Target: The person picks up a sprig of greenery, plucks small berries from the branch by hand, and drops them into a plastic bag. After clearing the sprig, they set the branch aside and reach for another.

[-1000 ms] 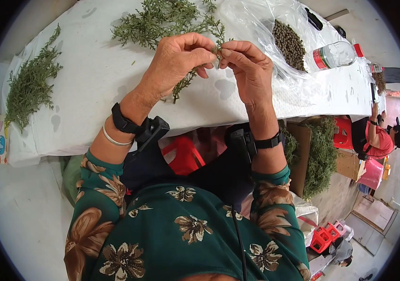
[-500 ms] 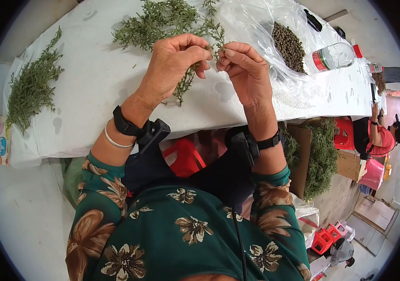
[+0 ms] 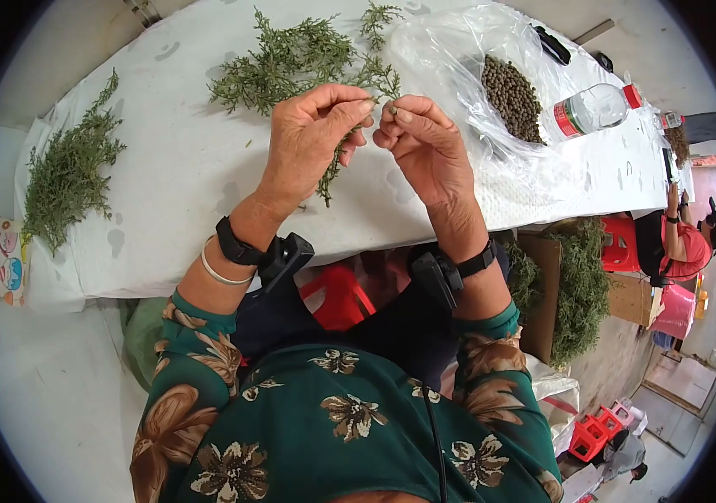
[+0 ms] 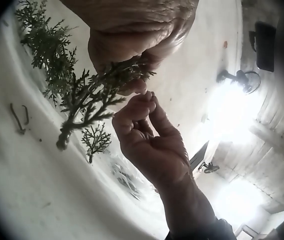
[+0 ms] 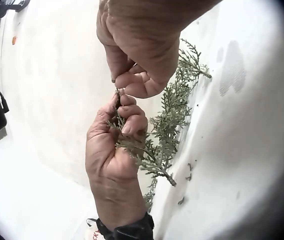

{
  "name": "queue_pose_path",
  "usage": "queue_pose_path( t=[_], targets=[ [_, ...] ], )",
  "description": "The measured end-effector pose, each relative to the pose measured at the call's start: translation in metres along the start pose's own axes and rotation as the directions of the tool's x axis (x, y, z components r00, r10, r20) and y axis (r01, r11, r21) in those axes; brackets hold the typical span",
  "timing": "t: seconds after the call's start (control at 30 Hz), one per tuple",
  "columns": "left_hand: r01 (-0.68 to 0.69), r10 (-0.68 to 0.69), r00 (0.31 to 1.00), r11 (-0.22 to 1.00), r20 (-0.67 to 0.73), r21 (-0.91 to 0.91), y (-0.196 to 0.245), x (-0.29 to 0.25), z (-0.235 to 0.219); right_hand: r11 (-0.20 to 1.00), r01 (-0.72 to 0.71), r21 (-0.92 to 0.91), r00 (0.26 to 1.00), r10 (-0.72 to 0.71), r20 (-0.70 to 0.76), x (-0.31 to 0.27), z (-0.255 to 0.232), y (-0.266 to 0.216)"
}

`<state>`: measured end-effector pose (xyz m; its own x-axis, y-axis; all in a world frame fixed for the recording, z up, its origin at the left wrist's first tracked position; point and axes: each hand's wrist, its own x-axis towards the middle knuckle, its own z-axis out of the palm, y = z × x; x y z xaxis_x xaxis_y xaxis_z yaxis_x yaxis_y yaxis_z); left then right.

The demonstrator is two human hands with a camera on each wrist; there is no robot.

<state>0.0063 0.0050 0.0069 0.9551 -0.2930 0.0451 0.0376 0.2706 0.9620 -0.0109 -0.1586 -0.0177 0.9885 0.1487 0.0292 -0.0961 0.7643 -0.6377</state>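
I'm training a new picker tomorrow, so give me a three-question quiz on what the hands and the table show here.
1. True or false: the left hand grips a green sprig whose stem hangs down over the white table.
2. What does the right hand pinch at its fingertips? A) a bottle cap B) a small round berry C) a pen
3. Fill in: the picked berries lie heaped on a clear plastic ____, beside a lying water bottle.

Key: 1 true; 2 B, a small berry held right by the sprig's tip; 3 bag.
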Motion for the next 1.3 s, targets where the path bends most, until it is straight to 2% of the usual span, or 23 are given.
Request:
queue_pose_path(
  t=[0.13, 0.27, 0.53, 0.8, 0.97, 1.07, 1.3],
  targets=[
    [-0.047, 0.048, 0.998, 0.998, -0.03, 0.029, -0.001, -0.001, 0.0, 0.992, 0.058, -0.115, 0.998, -0.059, -0.011, 0.0, 0.007, 0.001],
    [-0.101, 0.113, 0.991, 0.984, -0.076, 0.149, 0.0, -0.002, 0.001, 0.989, 0.061, -0.133, 0.997, -0.066, -0.029, 0.002, 0.011, 0.003],
    [-0.177, 0.191, 0.979, 0.967, -0.064, 0.182, -0.001, -0.002, 0.001, 0.991, 0.06, -0.12, 0.998, -0.061, -0.007, 0.005, 0.014, 0.005],
    [-0.227, 0.241, 0.968, 0.961, -0.074, 0.155, 0.002, -0.005, 0.005, 0.998, 0.021, -0.053, 1.0, -0.021, -0.002, 0.006, 0.011, 0.005],
    [-0.209, 0.22, 0.973, 0.968, -0.07, 0.142, 0.003, -0.005, 0.005, 0.998, 0.018, -0.056, 0.999, -0.016, 0.038, 0.007, 0.009, 0.005],
    [-0.254, 0.262, 0.964, 0.96, -0.052, 0.117, 0.005, -0.006, 0.006, 0.998, 0.028, -0.048, 0.998, -0.025, 0.058, 0.007, 0.008, 0.006],
    [-0.261, 0.27, 0.962, 0.956, -0.047, 0.136, 0.004, -0.006, 0.004, 0.996, 0.06, -0.07, 0.993, -0.052, 0.106, 0.009, 0.005, 0.008]
  ],
)
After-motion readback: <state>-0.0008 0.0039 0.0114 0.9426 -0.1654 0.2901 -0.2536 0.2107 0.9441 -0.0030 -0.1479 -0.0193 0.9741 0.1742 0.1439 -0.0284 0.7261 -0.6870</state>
